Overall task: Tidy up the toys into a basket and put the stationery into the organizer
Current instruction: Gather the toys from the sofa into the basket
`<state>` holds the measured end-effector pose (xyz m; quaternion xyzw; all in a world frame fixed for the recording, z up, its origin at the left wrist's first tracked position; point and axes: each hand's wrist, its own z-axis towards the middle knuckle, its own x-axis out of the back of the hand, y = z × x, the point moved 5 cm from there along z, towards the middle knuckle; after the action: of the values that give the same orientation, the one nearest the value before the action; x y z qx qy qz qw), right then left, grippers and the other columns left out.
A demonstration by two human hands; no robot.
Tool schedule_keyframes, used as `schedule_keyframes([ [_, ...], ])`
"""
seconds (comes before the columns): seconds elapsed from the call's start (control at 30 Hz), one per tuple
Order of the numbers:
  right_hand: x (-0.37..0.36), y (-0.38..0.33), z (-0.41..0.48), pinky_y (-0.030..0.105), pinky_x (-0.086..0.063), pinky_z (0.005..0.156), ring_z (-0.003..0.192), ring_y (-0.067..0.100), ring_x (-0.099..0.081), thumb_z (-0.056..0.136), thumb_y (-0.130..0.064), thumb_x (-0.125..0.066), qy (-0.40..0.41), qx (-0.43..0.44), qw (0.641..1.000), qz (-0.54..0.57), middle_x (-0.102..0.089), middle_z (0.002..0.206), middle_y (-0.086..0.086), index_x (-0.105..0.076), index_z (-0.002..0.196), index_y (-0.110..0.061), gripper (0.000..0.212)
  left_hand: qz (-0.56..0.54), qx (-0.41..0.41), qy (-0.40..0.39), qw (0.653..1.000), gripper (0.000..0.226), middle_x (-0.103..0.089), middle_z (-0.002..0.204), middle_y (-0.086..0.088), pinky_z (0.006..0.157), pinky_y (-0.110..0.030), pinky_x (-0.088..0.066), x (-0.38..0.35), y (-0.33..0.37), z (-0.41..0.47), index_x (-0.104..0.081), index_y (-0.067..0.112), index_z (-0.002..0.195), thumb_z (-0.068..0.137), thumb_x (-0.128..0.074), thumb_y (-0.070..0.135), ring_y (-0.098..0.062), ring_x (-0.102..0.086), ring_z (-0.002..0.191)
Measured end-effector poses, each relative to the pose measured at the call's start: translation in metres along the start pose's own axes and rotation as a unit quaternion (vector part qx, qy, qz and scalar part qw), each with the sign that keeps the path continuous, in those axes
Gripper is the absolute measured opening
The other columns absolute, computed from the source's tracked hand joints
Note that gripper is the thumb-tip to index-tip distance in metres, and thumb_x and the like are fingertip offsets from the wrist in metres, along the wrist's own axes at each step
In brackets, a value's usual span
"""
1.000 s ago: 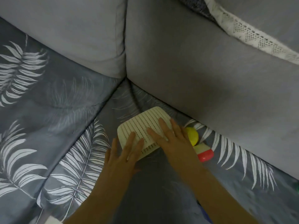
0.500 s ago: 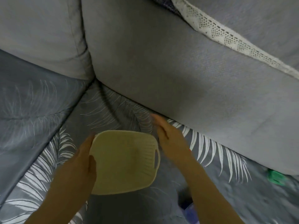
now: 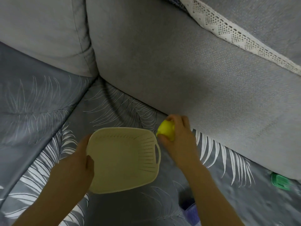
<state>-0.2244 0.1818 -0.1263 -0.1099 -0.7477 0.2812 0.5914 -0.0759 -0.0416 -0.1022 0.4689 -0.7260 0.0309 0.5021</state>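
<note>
Right grip [image 3: 178, 139] clenched round a yellow toy [image 3: 167, 131]: fingers curled over the top, thumb under, toy showing only on the side facing the basket. It sits just off the basket's right handle, close to the foot of the grey sofa back cushion [image 3: 179, 75].

Left grip [image 3: 76, 162] grasps the cream basket [image 3: 147, 152] at its left rim, thumb hooked inside; the other fingers are hidden behind the wall. Basket mouth faces up, over the leaf-print sofa cover [image 3: 40, 111]; can't tell if it rests on the cover or is lifted slightly.

Green plastic item [image 3: 280, 181] lies on the cover at the cushion's base, well right of both grips. Blurred blue-purple object [image 3: 189, 208] under the right forearm, possibly another toy. Lace-trimmed cloth [image 3: 236, 35] drapes over the cushion top.
</note>
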Motion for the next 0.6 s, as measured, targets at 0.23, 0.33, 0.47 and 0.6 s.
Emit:
schedule_keyframes([
  [0.23, -0.011, -0.064, -0.048, 0.042, -0.058, 0.073, 0.101, 0.029, -0.061, 0.077, -0.034, -0.073, -0.048, 0.169, 0.976, -0.132, -0.056, 0.123, 0.003, -0.049, 0.126, -0.033, 0.055, -0.055, -0.044, -0.028, 0.997, 0.057, -0.052, 0.067, 0.002, 0.059, -0.024, -0.036, 0.001, 0.032, -0.004, -0.015, 0.027, 0.148, 0.097, -0.037, 0.017, -0.008, -0.044, 0.056],
  [0.33, -0.018, -0.052, -0.047, 0.041, -0.056, 0.062, 0.084, 0.031, -0.067, 0.065, -0.023, -0.083, -0.043, 0.120, 0.969, -0.210, -0.063, 0.112, 0.006, -0.059, 0.116, -0.029, 0.057, -0.073, -0.044, -0.044, 0.995, 0.071, -0.055, 0.072, -0.002, 0.073, -0.033, -0.047, -0.003, 0.039, -0.009, 0.008, 0.041, 0.143, 0.095, -0.041, 0.021, -0.018, -0.056, 0.064],
  [0.47, -0.011, -0.040, -0.041, 0.023, -0.037, 0.043, 0.057, 0.018, -0.063, 0.056, -0.022, -0.089, -0.007, 0.068, 0.965, -0.254, -0.068, 0.089, 0.002, -0.071, 0.092, -0.024, 0.040, -0.053, -0.074, -0.076, 0.993, 0.083, -0.057, 0.080, -0.002, 0.084, -0.037, -0.050, -0.015, 0.045, -0.015, 0.019, 0.053, 0.129, 0.091, -0.051, 0.030, -0.020, -0.062, 0.076],
  [0.6, -0.018, -0.029, -0.048, 0.035, -0.054, 0.053, 0.074, 0.026, -0.067, 0.061, -0.030, -0.087, -0.013, 0.039, 0.942, -0.333, -0.069, 0.098, 0.007, -0.074, 0.101, -0.023, 0.043, -0.045, -0.106, -0.051, 0.992, 0.084, -0.040, 0.071, 0.005, 0.074, -0.032, -0.044, -0.023, 0.046, -0.015, 0.022, 0.053, 0.123, 0.092, -0.050, 0.025, -0.009, -0.044, 0.058],
])
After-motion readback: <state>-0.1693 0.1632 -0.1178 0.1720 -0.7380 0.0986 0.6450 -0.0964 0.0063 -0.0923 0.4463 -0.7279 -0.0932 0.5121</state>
